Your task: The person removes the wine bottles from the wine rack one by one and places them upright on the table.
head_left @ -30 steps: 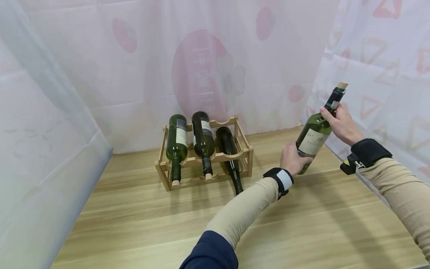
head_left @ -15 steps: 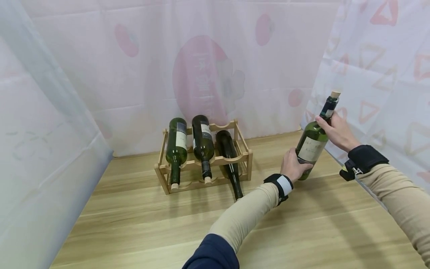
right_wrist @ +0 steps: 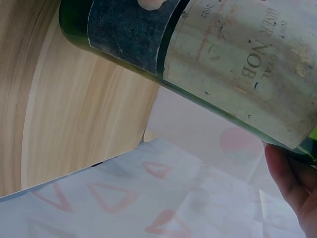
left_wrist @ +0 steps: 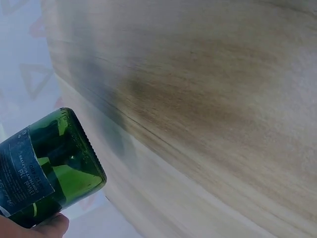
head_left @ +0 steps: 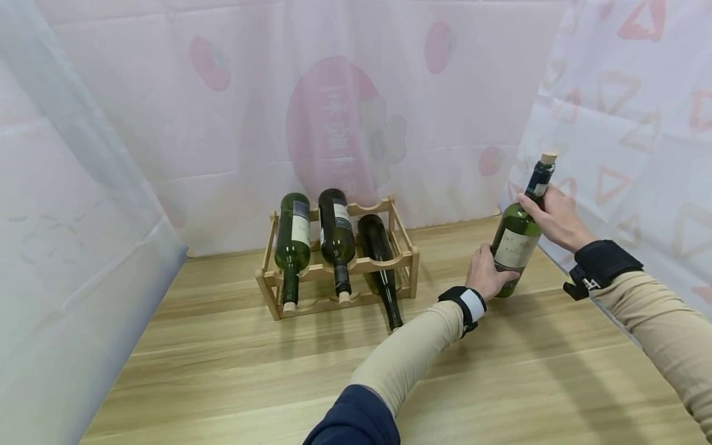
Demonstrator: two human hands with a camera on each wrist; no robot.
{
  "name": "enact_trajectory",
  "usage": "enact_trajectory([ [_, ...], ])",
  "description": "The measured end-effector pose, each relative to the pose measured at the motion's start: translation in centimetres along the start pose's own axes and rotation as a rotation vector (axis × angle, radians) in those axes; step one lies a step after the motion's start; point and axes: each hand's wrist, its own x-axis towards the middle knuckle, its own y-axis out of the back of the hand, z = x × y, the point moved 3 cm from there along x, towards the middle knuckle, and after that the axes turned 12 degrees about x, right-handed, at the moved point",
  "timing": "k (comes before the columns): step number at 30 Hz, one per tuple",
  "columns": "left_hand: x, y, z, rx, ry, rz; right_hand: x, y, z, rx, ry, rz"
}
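A green wine bottle with a pale label and a cork in its mouth is held slightly tilted at the right of the head view. My right hand grips it around the shoulder and lower neck. Lower down, my left hand holds the body near the base, thumb across the label's bottom edge. In the left wrist view the bottle's base shows apart from the wooden surface. The right wrist view shows the front label close up, with fingers below the shoulder.
Left of the hands stands a wooden wine rack. Lying neck-forward in it are a green bottle, a dark labelled bottle and a slim dark bottle, set lower. Printed curtains enclose the wooden table.
Both hands have lowered the bottle, and its neck has swung left, so it stands more upright than a second ago. The rack and its bottles have stayed put.
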Motion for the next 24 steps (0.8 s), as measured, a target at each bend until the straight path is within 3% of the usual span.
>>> enact_trajectory([
  [13,0.1,-0.9,-0.6,-0.012,0.028,0.012,-0.2,-0.7,0.1,-0.017,0.073,0.010],
  [24,0.0,-1.8,-0.9,-0.018,0.031,0.007,-0.9,-0.8,1.0,0.018,0.026,-0.066],
])
